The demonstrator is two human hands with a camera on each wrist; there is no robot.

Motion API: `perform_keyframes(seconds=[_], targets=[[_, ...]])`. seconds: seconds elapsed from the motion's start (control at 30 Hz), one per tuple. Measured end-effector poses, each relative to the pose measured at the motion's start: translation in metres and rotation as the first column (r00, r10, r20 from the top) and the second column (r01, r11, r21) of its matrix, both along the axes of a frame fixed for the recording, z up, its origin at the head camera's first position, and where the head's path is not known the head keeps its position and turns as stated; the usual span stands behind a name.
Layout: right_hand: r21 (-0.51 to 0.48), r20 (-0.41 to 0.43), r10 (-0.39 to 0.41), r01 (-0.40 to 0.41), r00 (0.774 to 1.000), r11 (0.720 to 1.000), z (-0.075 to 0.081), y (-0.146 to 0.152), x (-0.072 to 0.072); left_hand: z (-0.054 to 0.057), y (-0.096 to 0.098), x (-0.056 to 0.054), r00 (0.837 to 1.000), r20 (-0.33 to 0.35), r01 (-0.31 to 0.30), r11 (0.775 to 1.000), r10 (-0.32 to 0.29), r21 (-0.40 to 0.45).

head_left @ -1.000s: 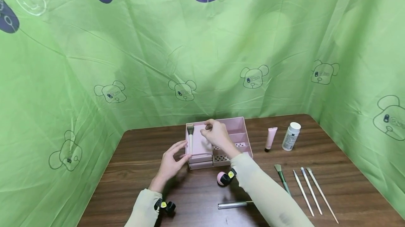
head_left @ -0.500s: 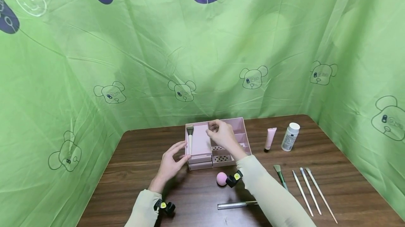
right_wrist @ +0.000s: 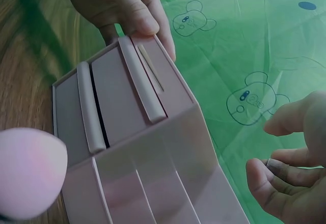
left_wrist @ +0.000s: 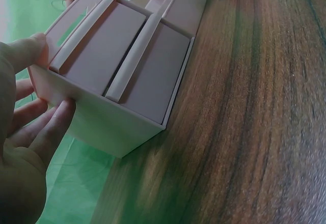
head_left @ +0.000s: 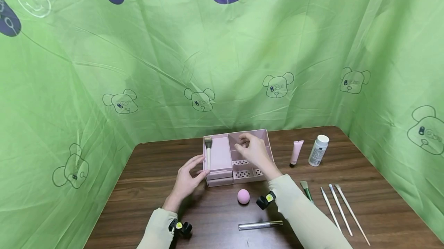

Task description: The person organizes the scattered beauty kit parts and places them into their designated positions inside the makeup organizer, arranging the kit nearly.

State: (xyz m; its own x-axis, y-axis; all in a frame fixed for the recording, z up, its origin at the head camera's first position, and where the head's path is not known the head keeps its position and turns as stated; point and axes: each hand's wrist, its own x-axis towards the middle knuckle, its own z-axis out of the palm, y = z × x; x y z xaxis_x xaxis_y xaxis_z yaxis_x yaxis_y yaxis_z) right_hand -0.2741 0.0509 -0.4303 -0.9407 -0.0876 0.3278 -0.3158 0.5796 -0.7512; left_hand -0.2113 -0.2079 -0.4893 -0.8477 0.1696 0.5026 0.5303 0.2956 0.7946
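Note:
A pink makeup organizer point(head_left: 221, 154) stands at the back middle of the table, two drawers stacked in its left front. My left hand point(head_left: 187, 179) holds its left front corner; in the left wrist view the thumb lies on the upper edge and the fingers against the side wall. On the organizer's top tray, along the left edge, lies a makeup brush point(head_left: 208, 153) with a dark head and white handle. Over the open compartments on the right hovers my right hand point(head_left: 254, 150), fingers loosely bent, nothing between them.
In front of the organizer are a pink makeup sponge point(head_left: 243, 196) and a silver tube point(head_left: 260, 225). To the right stand a pink squeeze tube point(head_left: 296, 152) and a white bottle point(head_left: 318, 150). Nearer lie a green brush point(head_left: 306, 190) and three thin white-handled brushes point(head_left: 341, 208).
My right hand has moved right, from above the top tray to above the compartments. The sponge and silver tube are now fully uncovered. The left hand has stayed at the corner.

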Motion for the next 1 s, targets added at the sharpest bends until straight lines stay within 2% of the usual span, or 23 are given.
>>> perform_keyframes(seconds=[0.3, 0.47, 0.6, 0.7, 0.87, 1.0], targets=[[0.026, -0.015, 0.002, -0.002, 1.0, 1.0, 0.0, 0.024, 0.007, 0.003, 0.0, 0.002, 1.0, -0.01, 0.004, 1.0, -0.004, -0.003], [0.035, -0.031, -0.007, 0.009, 0.999, 0.999, -0.005, 0.039, 0.013, 0.003, 0.001, 0.002, 1.0, -0.002, -0.018, 0.999, 0.018, -0.026], [0.04, -0.03, -0.023, 0.025, 0.999, 0.999, -0.008, 0.051, 0.016, -0.014, -0.004, -0.008, 0.999, 0.016, -0.032, 0.999, 0.033, -0.029], [0.048, -0.025, -0.039, 0.041, 0.999, 0.998, -0.01, 0.059, 0.018, -0.021, -0.005, -0.01, 1.0, 0.006, -0.026, 0.999, 0.026, -0.02], [0.072, -0.05, -0.061, 0.065, 0.997, 0.995, -0.016, 0.071, 0.021, -0.001, 0.0, 0.001, 1.0, -0.018, -0.022, 0.999, 0.022, -0.027], [0.079, -0.071, -0.072, 0.078, 0.995, 0.994, -0.023, 0.085, 0.023, 0.005, 0.001, 0.002, 1.0, 0.01, -0.018, 0.999, 0.019, -0.051]])
